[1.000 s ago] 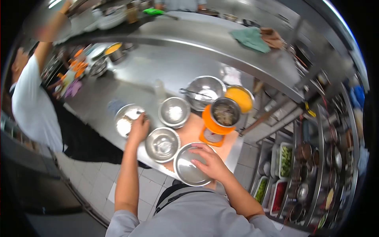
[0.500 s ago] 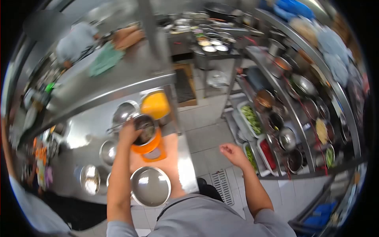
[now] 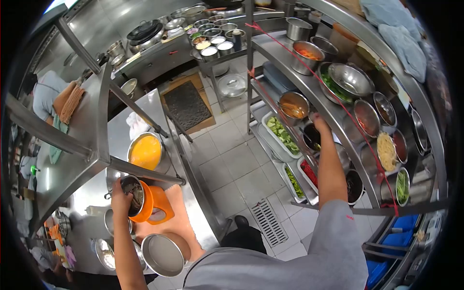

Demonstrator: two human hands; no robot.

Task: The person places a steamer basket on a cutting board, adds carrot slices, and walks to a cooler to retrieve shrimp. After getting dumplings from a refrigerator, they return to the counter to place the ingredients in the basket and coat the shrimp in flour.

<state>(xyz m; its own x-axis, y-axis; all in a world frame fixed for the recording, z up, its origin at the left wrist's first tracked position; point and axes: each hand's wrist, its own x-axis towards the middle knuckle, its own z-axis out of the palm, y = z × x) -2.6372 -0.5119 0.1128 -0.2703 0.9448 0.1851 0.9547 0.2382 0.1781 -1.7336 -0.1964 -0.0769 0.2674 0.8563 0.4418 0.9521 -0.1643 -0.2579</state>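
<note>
My left hand (image 3: 122,195) grips the rim of a metal pot (image 3: 134,192) with dark pieces inside. This pot sits tilted in view on an orange plastic device (image 3: 159,205), perhaps a kitchen scale. Closer to my body, a wide metal pan (image 3: 164,255) with pale contents stands on the table. On the right, my right hand (image 3: 318,124) reaches into the rack at a metal bowl of dark contents (image 3: 311,137). Its fingertips are partly hidden, so whether they hold anything does not show. Just behind it is a bowl of orange-brown food (image 3: 293,105).
A metal shelf rack (image 3: 285,43) with several bowls fills the right, a red string (image 3: 328,87) across it. Trays of cut green vegetables (image 3: 282,135) sit low. A pot of yellow liquid (image 3: 146,151) stands on the left table. A floor drain (image 3: 269,222) lies between. Another person (image 3: 46,94) works far left.
My right hand has moved from over the floor up into the rack. The view has turned to the right. My left hand stays on the pot at the orange device.
</note>
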